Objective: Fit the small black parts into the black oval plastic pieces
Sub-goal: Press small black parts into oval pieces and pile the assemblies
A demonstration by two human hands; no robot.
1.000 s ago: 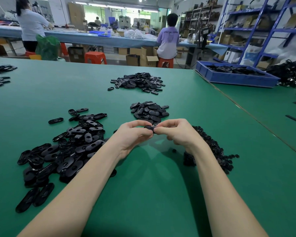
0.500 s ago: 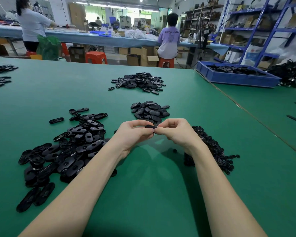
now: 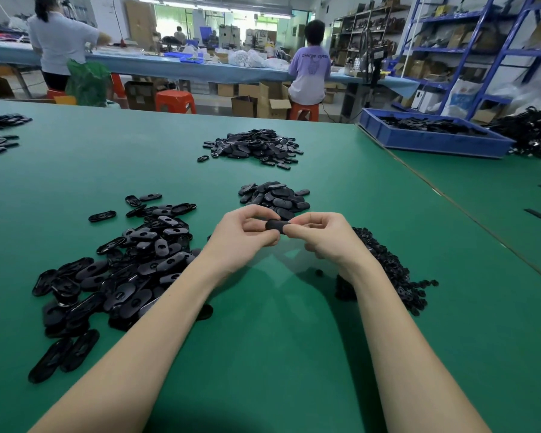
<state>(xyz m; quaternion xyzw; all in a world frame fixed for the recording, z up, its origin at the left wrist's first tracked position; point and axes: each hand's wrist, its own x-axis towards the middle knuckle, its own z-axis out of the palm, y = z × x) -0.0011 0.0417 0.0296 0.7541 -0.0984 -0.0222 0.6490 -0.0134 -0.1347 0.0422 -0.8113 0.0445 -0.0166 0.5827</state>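
Both hands meet just above the green table (image 3: 294, 354), at the centre of the view. The left hand (image 3: 241, 237) and the right hand (image 3: 324, 235) pinch one black oval piece (image 3: 275, 225) between them, each set of fingers curled round one end, with only its middle showing. Whether a small part is already seated in it cannot be told — the fingers cover the ends.

At 9 o'clock from the hands lies the loose heap of oval pieces (image 3: 116, 270), many with a slot or hole showing in the face. At 3 to 4 o'clock, just behind the right wrist, sits the pile of small black parts (image 3: 391, 270). At 12 o'clock, just beyond the fingertips, is a tidier little heap of ovals (image 3: 275, 196), probably finished ones, and farther out in the same direction a bigger mound (image 3: 253, 146).

My judgement on handling: the oval looks like moulded plastic — light, stiff and smooth, so it would likely slide in a loose pinch but not crush. Holding it by the two rounded ends, as here, keeps the central opening free and lets the thumbs press an insert home. The small parts look tiny and light, best taken singly at the fingertips; they would scatter or drop easily, and black on black makes alignment hard to see.
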